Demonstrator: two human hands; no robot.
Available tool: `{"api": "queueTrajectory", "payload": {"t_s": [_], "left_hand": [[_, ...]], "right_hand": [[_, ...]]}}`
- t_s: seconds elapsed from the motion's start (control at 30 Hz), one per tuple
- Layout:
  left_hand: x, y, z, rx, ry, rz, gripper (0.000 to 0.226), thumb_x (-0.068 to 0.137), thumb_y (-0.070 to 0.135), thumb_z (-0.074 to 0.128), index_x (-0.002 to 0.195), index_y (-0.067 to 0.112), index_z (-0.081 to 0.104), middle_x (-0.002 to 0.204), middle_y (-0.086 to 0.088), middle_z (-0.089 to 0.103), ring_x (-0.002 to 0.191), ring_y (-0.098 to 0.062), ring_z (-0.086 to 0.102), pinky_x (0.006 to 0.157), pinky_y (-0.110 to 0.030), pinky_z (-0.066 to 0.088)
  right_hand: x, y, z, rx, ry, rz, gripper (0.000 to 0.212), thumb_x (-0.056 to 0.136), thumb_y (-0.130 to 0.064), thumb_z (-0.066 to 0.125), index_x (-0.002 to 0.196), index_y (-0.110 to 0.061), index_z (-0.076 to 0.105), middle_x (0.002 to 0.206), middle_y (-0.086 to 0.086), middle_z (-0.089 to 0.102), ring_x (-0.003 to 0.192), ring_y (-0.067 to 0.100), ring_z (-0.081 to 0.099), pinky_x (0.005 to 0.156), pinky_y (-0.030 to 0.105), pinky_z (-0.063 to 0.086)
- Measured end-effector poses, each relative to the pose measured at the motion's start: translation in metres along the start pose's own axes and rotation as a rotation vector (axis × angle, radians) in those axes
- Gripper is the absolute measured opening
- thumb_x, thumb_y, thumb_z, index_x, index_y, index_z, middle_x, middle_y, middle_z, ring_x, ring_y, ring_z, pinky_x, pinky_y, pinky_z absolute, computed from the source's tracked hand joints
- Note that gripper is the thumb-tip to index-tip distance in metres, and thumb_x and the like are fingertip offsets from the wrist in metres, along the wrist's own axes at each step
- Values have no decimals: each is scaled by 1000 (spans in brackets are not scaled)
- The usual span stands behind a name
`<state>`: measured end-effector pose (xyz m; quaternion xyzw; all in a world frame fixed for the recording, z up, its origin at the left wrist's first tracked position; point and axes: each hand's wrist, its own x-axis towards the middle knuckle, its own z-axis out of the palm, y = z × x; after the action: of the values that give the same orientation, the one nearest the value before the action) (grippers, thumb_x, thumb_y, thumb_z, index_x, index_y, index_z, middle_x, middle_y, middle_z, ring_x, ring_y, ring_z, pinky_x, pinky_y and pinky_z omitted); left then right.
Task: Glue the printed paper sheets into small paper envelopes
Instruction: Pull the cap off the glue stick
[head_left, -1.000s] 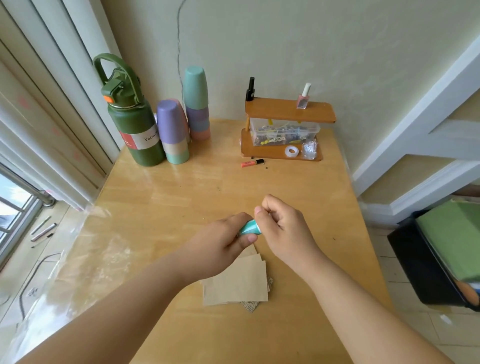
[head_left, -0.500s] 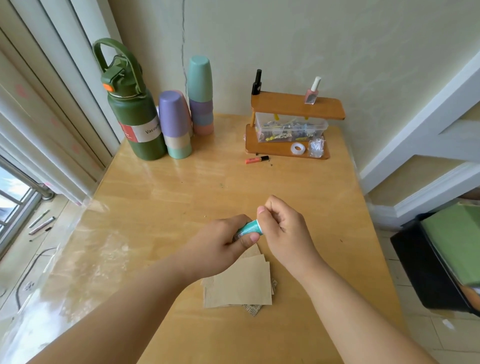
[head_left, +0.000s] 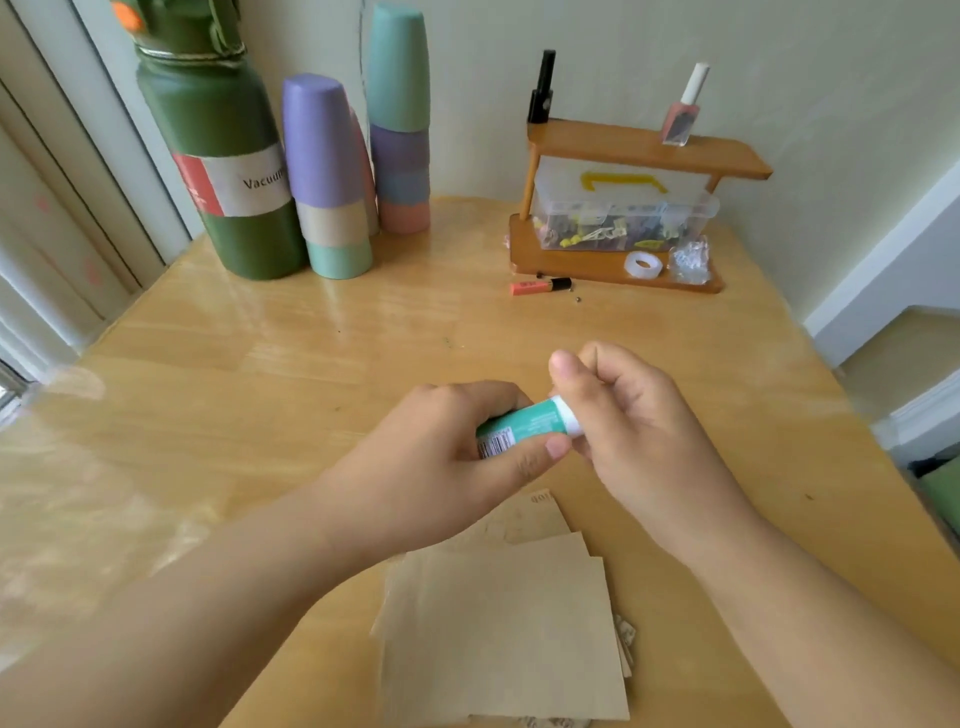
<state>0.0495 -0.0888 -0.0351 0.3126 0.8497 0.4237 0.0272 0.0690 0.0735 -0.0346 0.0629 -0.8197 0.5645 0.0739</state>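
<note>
A teal glue stick (head_left: 524, 423) with a barcode is held level above the wooden table (head_left: 260, 395). My left hand (head_left: 447, 462) grips its body. My right hand (head_left: 628, 415) curls its fingers round the stick's white far end, which is hidden in the fist. Below both hands lies a stack of brown paper sheets (head_left: 498, 629) near the table's front edge. A bit of printed paper (head_left: 626, 636) peeks out at the stack's right side.
At the back left stand a green flask (head_left: 234, 171) and two stacks of pastel cups (head_left: 332, 176). A small wooden shelf (head_left: 623, 208) at the back right holds a clear box, tape and bottles. An orange lip tube (head_left: 540, 286) lies before it.
The camera has moved closer and lower over the table. Both hands stay on the glue stick; more of its teal body now shows between them.
</note>
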Motion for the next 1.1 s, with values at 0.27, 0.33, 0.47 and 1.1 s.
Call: {"api": "queueTrajectory", "payload": {"t_s": [0.27, 0.33, 0.47, 1.1], "left_hand": [[-34, -9, 39, -106, -10, 15, 37, 80, 53, 51, 68, 18, 53, 52, 7, 38, 45, -8, 33, 44, -17, 27], [-48, -2, 44, -181, -53, -23, 42, 82, 54, 53, 70, 14, 52, 56, 2, 38, 45, -11, 32, 43, -21, 27], [-67, 4, 50, -333, -121, -50, 52, 82, 50, 53, 79, -2, 49, 58, -1, 35, 47, -16, 29, 43, -23, 25], [-84, -13, 48, -676, -274, -194, 34, 81, 46, 54, 80, 14, 66, 55, 0, 29, 45, -12, 18, 41, -18, 21]], "right_hand": [[-33, 28, 13, 237, -21, 3, 31, 77, -24, 52, 55, -20, 30, 52, -2, 27, 47, 13, 21, 42, 23, 17], [-50, 26, 14, 290, -33, 11, 34, 79, -19, 52, 53, -21, 30, 50, -5, 28, 42, 9, 23, 41, 19, 17], [-75, 20, 17, 344, -23, -26, 35, 80, -15, 51, 52, -22, 30, 46, -9, 33, 36, 2, 36, 40, 17, 20], [-81, 36, -12, -36, 329, -393, 25, 90, -38, 43, 74, -20, 47, 61, 0, 42, 56, 10, 37, 54, 29, 34]]}}
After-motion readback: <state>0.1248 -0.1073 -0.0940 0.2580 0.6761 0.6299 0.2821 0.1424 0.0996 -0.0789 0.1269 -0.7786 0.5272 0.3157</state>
